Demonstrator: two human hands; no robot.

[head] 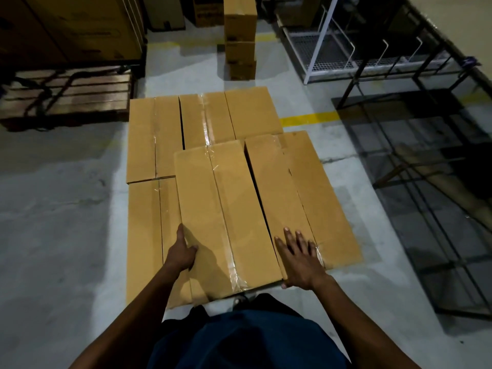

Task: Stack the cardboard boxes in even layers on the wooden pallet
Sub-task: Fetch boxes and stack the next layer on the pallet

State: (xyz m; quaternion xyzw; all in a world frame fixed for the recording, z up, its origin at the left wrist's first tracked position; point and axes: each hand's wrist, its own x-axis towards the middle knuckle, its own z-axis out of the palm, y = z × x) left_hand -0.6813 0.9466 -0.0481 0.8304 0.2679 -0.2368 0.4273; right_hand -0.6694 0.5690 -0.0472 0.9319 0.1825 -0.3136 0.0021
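Observation:
Several long taped cardboard boxes lie in a flat layer in front of me; the pallet beneath them is hidden. A higher box (226, 217) rests on that layer, slightly skewed, with a second upper box (300, 193) to its right. My left hand (182, 251) grips the left edge of the higher box near its front end. My right hand (299, 258) clasps its front right corner, thumb under the edge, fingers spread flat over the neighbouring box. Lower boxes show at the far left (153, 137) and far centre (229, 115).
A tall stack of boxes (240, 35) stands on the floor straight ahead. An empty wooden pallet (69, 97) lies at the left under large cartons. White wire shelving (340, 49) and dark metal racks (426, 169) fill the right. A yellow floor line (308, 119) runs behind.

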